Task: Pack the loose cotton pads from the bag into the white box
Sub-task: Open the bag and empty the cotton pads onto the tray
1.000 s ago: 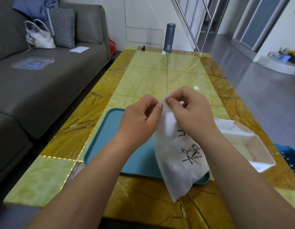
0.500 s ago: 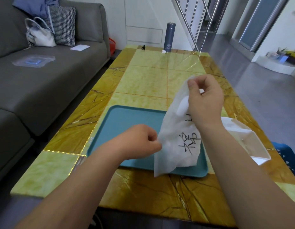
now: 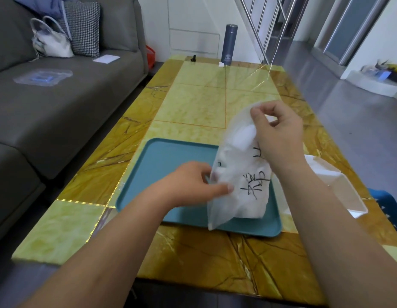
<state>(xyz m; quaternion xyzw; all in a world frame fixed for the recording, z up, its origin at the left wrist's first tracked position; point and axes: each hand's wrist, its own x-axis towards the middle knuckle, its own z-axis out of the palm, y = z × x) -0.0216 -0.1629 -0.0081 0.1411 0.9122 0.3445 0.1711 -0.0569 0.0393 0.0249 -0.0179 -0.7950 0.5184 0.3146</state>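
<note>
A translucent white bag [image 3: 239, 178] with black handwriting hangs over the right part of a teal tray [image 3: 170, 161]. White cotton pads [image 3: 243, 135] show faintly through its upper half. My right hand [image 3: 278, 135] pinches the bag's top edge and holds it up. My left hand [image 3: 193, 185] grips the bag's lower left side, thumb on the front. The white box [image 3: 339, 185] stands open on the table to the right of the tray, partly behind my right forearm.
The tray lies on a yellow marble-pattern table [image 3: 199, 103]. A grey flask [image 3: 228, 44] stands at the table's far end. A grey sofa [image 3: 59, 96] runs along the left. A blue crate [image 3: 390, 205] sits on the floor at the right.
My hands parted from the bag's mouth. The right hand lifted the top toward the right, and the left hand dropped to the bag's lower side and took hold there.
</note>
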